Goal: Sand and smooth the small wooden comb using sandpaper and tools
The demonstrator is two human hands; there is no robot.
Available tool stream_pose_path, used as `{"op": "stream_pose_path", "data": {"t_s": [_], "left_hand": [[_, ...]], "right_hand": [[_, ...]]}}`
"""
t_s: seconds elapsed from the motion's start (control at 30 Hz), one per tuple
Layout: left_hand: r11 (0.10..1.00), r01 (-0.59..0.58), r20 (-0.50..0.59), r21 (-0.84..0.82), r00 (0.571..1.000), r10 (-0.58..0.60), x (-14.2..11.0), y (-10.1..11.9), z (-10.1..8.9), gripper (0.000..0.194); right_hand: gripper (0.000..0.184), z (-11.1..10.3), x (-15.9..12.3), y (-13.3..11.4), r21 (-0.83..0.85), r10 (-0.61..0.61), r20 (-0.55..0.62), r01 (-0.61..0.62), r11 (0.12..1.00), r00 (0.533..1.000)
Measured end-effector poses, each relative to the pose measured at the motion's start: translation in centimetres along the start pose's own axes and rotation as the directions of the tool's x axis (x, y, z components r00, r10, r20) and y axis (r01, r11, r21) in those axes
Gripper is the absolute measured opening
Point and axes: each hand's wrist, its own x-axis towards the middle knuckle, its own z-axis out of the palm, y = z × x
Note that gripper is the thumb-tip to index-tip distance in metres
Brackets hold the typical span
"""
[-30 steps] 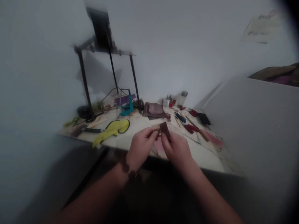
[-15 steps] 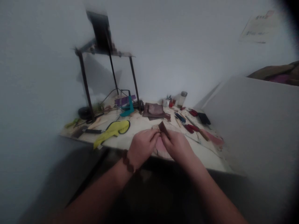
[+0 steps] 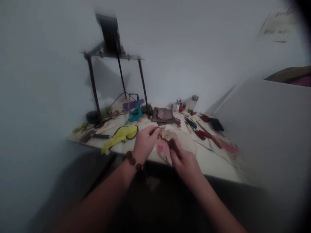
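Note:
My right hand (image 3: 185,161) is closed on a small dark brown leather piece (image 3: 173,144), held low just above the near edge of the worktable (image 3: 213,161). My left hand (image 3: 145,144) is up and to the left of it, fingers pinched on a thin small tool or pin (image 3: 155,129) that I cannot make out clearly. The hands are apart. A beaded bracelet (image 3: 134,161) sits on my left wrist. Under the hands lie a pinkish patch (image 3: 162,149) and a round clear mat (image 3: 186,142).
A yellow shape with a black outline (image 3: 121,136) lies at the left. Behind stand a black metal frame (image 3: 116,61), a teal tool (image 3: 136,113), brown leather sheets (image 3: 164,115), jars (image 3: 193,103) and red-handled tools (image 3: 201,133). A grey panel (image 3: 267,129) borders the right.
The hands, joined around the leather piece before, have parted: my right hand dropped toward the table edge with the leather, my left moved up and left. The view shifted slightly.

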Motion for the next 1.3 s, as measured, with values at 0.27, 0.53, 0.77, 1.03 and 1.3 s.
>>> {"op": "stream_pose_path", "data": {"t_s": [0.27, 0.53, 0.77, 1.03, 1.3], "left_hand": [[0.976, 0.086, 0.158, -0.202, 0.986, -0.054, -2.2, 2.5, 1.2, 0.026], [0.991, -0.136, 0.139, 0.003, 0.981, 0.135, -2.8, 3.4, 0.2, 0.028], [0.938, -0.292, 0.019, 0.185, 0.956, 0.293, -2.3, 2.0, -0.2, 0.024], [0.972, 0.045, 0.128, -0.23, 0.992, -0.016, -0.4, 2.5, -0.7, 0.022], [0.95, 0.093, 0.301, -0.298, 0.954, 0.001, -1.9, 5.9, -1.1, 0.026]], "right_hand": [[0.035, -1.1, 3.4, -1.3, -0.133, -0.022, -0.048, 0.015, 0.991, 0.999], [0.032, -0.9, 4.2, -0.8, -0.283, -0.103, -0.023, 0.093, 0.955, 0.994], [0.032, -0.8, 3.5, -1.3, -0.224, -0.134, 0.044, 0.14, 0.964, 0.99], [0.036, -1.0, 0.7, 0.2, 0.134, 0.022, -0.127, -0.005, 0.991, 0.992], [0.042, -4.0, 3.1, -0.3, 0.216, 0.051, -0.244, 0.003, 0.976, 0.968]]}}
